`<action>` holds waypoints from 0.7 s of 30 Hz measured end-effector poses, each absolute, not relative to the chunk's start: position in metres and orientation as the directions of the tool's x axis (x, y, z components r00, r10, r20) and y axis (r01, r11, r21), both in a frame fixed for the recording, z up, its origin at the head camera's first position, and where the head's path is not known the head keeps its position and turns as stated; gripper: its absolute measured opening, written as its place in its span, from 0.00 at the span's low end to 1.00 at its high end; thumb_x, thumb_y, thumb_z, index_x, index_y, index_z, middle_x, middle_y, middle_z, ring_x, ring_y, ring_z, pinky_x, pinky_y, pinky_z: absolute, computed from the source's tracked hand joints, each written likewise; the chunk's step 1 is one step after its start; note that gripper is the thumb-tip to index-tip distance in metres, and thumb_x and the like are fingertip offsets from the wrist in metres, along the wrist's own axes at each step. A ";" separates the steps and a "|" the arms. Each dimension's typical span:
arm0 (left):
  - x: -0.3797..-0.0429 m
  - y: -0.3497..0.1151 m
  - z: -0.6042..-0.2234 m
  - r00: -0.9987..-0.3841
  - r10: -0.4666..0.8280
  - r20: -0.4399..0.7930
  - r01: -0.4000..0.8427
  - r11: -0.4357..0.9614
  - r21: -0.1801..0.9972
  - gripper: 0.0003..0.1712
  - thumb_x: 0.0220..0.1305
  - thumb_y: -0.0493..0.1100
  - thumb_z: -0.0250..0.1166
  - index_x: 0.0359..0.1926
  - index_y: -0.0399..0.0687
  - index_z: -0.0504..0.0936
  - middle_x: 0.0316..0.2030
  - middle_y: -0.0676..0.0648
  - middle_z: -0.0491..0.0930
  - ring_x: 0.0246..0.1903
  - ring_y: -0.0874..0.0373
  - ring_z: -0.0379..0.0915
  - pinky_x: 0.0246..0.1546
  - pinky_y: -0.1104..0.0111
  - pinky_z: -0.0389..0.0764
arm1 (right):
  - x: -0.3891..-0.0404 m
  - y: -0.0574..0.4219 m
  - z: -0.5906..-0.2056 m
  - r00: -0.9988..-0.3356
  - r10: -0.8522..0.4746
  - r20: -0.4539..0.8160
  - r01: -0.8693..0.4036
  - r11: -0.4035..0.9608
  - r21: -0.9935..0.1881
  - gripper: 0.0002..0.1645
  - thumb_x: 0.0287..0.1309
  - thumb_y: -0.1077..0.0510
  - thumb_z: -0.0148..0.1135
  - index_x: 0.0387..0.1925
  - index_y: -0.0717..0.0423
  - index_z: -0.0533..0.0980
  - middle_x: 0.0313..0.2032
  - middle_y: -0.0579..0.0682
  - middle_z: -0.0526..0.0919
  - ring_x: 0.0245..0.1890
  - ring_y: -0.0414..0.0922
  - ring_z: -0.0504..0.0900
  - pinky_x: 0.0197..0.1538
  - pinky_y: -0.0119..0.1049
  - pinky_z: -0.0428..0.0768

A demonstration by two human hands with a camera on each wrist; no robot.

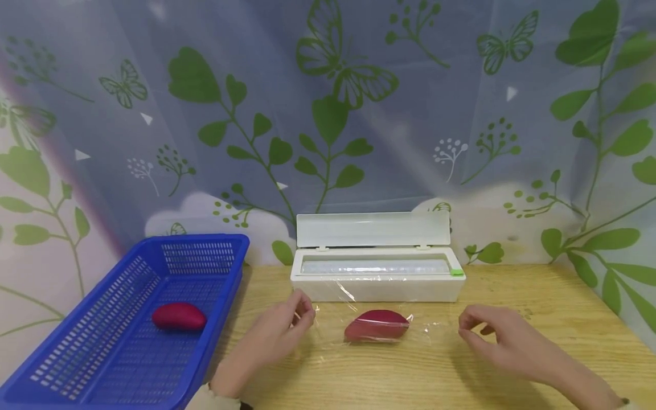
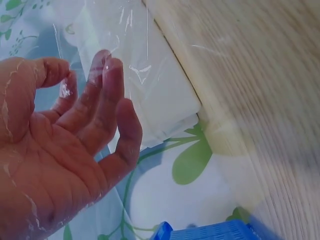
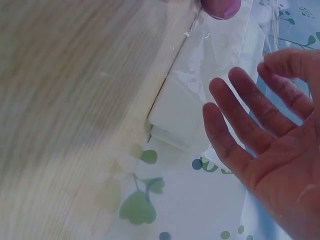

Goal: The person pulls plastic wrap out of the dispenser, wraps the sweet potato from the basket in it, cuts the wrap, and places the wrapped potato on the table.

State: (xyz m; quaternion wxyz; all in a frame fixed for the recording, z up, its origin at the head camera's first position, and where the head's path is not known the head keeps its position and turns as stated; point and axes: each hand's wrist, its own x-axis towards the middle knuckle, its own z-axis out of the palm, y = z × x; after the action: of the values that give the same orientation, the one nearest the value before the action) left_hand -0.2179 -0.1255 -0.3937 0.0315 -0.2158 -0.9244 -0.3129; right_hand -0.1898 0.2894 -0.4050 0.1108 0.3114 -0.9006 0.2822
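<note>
A sheet of clear cling film (image 1: 430,327) stretches between both hands in front of the white dispenser box (image 1: 441,291). My left hand (image 1: 279,327) pinches its left side between thumb and index finger, the other fingers loosely bent. At the right side my right hand (image 1: 504,339) pinches the film the same way, its remaining fingers spread in the right wrist view. Behind or under the film shows a smooth dark red, sweet-potato-like piece (image 1: 376,330), lying between the hands. The dispenser's lid (image 1: 374,229) is raised, with a film roll (image 1: 376,266) inside.
On the left stands a blue plastic basket (image 1: 202,353) holding a similar dark red piece (image 1: 179,316). A small green part (image 1: 456,273) sits at the box's right end. Behind the wooden table (image 1: 553,285) hangs a curtain (image 1: 400,131) with leaves and butterflies.
</note>
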 end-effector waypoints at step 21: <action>-0.256 -0.115 -0.406 -0.942 0.254 0.219 0.324 0.857 0.400 0.04 0.67 0.45 0.63 0.34 0.57 0.78 0.30 0.58 0.82 0.30 0.63 0.75 0.29 0.67 0.75 | -0.226 0.264 -0.404 -0.925 -0.288 0.247 -0.368 0.840 -0.399 0.04 0.61 0.60 0.64 0.31 0.47 0.78 0.19 0.35 0.74 0.18 0.31 0.66 0.24 0.28 0.67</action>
State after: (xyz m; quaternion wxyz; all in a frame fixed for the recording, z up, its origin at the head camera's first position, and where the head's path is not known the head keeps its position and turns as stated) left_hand -0.2557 -0.1150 -0.4064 0.0795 -0.1505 -0.9604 -0.2206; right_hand -0.2262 0.2640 -0.4038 0.0887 0.1717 -0.9551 0.2246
